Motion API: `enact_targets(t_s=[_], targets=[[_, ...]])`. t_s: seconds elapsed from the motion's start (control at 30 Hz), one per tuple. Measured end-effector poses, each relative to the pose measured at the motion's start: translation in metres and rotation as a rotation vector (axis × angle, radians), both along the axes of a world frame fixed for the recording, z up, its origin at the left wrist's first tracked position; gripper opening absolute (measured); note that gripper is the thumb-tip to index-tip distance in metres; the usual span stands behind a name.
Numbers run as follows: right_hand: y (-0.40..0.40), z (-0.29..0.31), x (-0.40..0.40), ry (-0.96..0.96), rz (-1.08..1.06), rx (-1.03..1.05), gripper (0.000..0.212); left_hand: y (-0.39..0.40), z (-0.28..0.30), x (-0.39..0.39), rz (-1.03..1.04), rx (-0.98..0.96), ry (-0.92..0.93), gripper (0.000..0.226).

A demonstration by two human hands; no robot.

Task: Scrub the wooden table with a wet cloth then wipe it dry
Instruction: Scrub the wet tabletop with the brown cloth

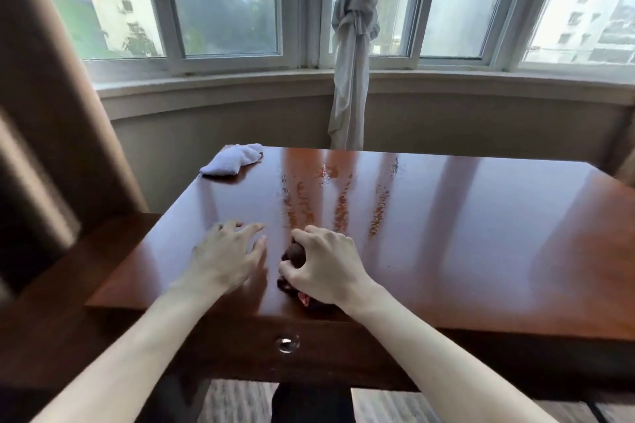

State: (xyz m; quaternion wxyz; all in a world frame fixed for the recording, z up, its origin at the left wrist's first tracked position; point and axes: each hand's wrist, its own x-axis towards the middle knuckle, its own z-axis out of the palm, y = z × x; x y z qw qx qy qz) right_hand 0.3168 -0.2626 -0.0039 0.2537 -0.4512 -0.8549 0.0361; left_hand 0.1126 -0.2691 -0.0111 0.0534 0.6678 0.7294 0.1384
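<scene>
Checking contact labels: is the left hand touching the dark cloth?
Apart. Head view shows bare table between the left hand and the dark cloth gripped by the right hand.

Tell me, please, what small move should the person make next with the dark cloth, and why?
Probably push the dark cloth, gripped by the right hand, forward over the wooden table: wet streaks lie just ahead, and the white cloth waits at the far-left corner.

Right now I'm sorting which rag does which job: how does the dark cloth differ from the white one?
The dark cloth is brownish, bunched in the right hand near the table's front edge; the white cloth lies loose and untouched at the far left corner. The dark one sits just below the wet streaks; the white one lies apart from them. Both are crumpled and rest on the tabletop.
</scene>
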Motion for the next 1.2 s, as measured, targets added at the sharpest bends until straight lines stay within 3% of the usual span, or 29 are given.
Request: enact_targets(t_s=[0.07,0.2,0.33,0.4,0.5,0.67,0.8,0.93,1.1,1.2], targets=[[0.005,0.003,-0.014,0.016,-0.039,-0.046,0.027,-0.030,-0.007,-0.020,0.049,0.007,0.011,0.047],[0.042,0.006,-0.050,0.111,-0.348,-0.047,0.023,-0.069,-0.020,-0.054,0.134,0.011,0.045,0.061],[0.019,0.001,-0.104,0.000,0.015,-0.058,0.022,-0.072,-0.024,-0.091,0.186,0.062,0.000,0.048],[0.026,0.002,-0.123,0.020,0.127,-0.131,0.023,-0.063,-0.024,-0.105,0.197,0.081,-0.051,0.062],[0.073,0.002,-0.149,0.111,0.033,-0.126,0.019,-0.049,-0.031,-0.113,0.210,0.122,-0.074,0.076],[0.147,-0.001,-0.206,0.085,-0.094,-0.076,0.024,-0.044,-0.040,-0.115,0.244,0.151,-0.063,0.060],[0.155,-0.002,-0.234,0.067,-0.141,-0.039,0.027,-0.044,-0.041,-0.115,0.265,0.162,-0.062,0.063],[0.101,-0.007,-0.223,0.064,-0.019,-0.079,0.022,-0.040,-0.039,-0.116,0.257,0.178,-0.110,0.069],[0.012,-0.002,-0.155,0.085,0.182,-0.079,0.027,-0.048,-0.016,-0.112,0.250,0.210,-0.511,0.072],[-0.006,0.000,-0.092,0.083,0.158,-0.119,0.021,-0.046,-0.003,-0.078,0.164,0.142,-0.473,0.067]])
